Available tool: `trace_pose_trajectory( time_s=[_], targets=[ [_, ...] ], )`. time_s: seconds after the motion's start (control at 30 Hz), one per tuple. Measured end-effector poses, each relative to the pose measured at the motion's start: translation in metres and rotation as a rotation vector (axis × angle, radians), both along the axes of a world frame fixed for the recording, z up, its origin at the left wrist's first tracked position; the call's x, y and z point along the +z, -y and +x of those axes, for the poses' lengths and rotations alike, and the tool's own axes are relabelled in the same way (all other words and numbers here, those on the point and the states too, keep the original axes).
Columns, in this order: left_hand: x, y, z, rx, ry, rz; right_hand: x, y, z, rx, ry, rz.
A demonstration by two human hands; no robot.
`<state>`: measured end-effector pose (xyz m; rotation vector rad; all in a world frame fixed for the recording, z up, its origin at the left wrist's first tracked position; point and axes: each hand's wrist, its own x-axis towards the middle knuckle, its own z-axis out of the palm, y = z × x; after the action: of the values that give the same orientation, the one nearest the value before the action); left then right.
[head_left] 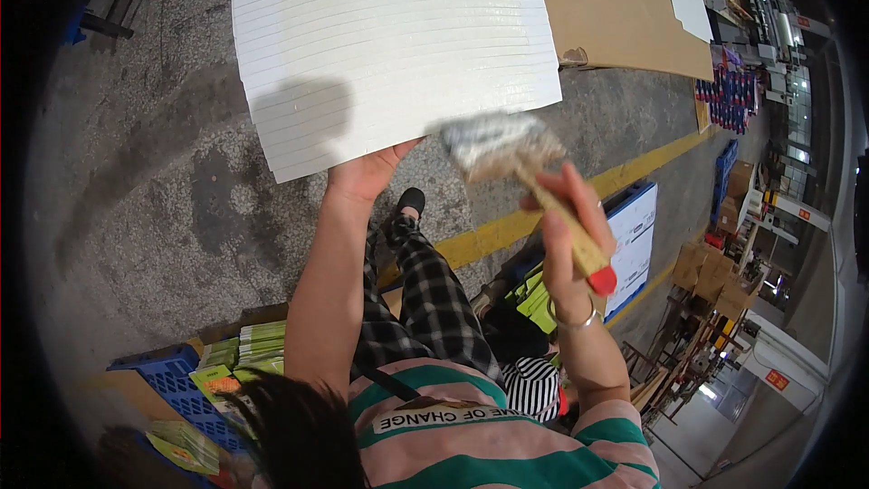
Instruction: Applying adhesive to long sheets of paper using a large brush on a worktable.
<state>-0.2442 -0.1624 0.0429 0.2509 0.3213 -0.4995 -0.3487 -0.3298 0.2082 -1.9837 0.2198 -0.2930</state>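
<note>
A wide brush with a pale wooden handle (566, 222) and red tip is gripped in my right hand (568, 240). Its bristle end, whitish and blurred by motion, hangs just off the near right part of a fanned stack of white sheets (398, 27). The sheets overlap in narrow strips, and their surface looks wet and shiny in places. At the near edge of the stack, my left hand (367, 174) is closed on the sheets, with most of its fingers hidden beneath them. A bracelet circles my right wrist.
Brown cardboard (625, 9) lies right of the sheets. Blue pallets (186, 389) with green printed stacks (262, 344) stand near left. A white-topped stack (631, 240) is at right, by a yellow floor line (489, 240). Someone in a striped top (532, 389) is close behind.
</note>
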Motion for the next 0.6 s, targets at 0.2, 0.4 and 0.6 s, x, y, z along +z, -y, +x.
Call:
trace_pose_trajectory(
  time_s=[0.2,0.4,0.6],
  targets=[
    [0.007,0.006,0.0,0.016,-0.025,0.022,-0.048,0.006,0.001,0.063,0.038,-0.23],
    [0.008,0.004,0.001,0.022,-0.068,0.025,-0.027,0.0,-0.018,-0.017,0.007,0.062],
    [0.005,0.005,0.003,0.024,-0.021,-0.103,-0.058,0.008,-0.011,0.04,0.037,-0.103]
  ],
)
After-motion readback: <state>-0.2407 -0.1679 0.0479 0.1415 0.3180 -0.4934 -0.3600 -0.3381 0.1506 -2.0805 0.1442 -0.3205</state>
